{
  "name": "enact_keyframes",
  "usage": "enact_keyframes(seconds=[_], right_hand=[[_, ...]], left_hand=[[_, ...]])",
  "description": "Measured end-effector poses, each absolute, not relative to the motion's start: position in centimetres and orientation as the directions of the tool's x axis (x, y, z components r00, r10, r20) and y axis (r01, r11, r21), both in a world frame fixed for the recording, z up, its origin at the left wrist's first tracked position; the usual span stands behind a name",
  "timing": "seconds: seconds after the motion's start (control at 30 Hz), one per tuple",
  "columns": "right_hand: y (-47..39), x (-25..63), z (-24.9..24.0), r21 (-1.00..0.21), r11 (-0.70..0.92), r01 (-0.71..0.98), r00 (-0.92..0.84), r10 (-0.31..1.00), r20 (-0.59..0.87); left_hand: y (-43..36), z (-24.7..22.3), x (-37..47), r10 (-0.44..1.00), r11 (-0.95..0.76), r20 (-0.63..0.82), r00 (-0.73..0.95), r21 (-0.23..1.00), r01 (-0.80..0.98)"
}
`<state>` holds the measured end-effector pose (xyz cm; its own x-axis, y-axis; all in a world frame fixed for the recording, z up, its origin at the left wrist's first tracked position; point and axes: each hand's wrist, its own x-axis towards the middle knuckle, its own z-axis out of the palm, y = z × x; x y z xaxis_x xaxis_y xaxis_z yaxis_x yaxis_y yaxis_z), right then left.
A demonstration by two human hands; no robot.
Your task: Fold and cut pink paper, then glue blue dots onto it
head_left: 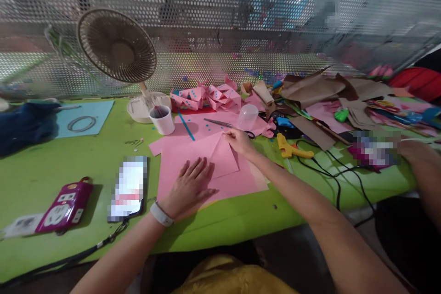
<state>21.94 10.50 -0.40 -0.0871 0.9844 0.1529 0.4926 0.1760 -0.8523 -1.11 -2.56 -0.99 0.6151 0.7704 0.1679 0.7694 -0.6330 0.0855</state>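
Pink paper (220, 190) lies in front of me, its upper right part folded over into a slanted flap (225, 158). My left hand (193, 181) rests flat on the paper with its fingers spread, left of the flap. At the flap's top corner, my right hand (237, 140) has its thumb and fingers pinched on the paper. A pair of scissors (218, 122) lies just beyond that hand, its dark handle partly hidden behind the wrist. A translucent plastic cup (248, 116) stands close behind.
A fan (117, 46) and a white cup (161, 119) stand at back left. Left of the paper lie a phone (128, 188) and a purple power bank (65, 204). Rightward are a yellow glue gun (292, 148), black cables and brown paper scraps (310, 92). Another person's arm (422, 161) reaches in at right.
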Motion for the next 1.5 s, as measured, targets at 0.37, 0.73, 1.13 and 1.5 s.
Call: enact_keyframes(seconds=[0.37, 0.73, 1.13, 1.5], right_hand=[[3.8, 23.7, 1.1, -0.957, -0.178, 0.230, -0.099, 0.974, -0.205], [-2.0, 26.1, 0.1, -0.474, 0.758, 0.447, -0.777, 0.592, 0.214], [0.9, 22.2, -0.4, -0.598, 0.419, 0.683, -0.379, 0.904, 0.201], [2.0, 20.8, -0.5, -0.524, 0.294, 0.799, -0.267, 0.955, 0.129]], left_hand=[[-2.7, 0.8, -1.8, 0.647, -0.734, 0.397, 0.651, 0.095, 0.672], [-4.6, 0.7, -3.5, 0.668, -0.740, 0.341, 0.662, 0.399, 0.541], [-4.6, 1.1, -3.9, 0.925, -0.376, 0.259, 0.277, 0.533, 0.758], [-5.9, 0.6, -1.2, 0.713, -0.684, 0.220, 0.666, 0.005, 0.730]])
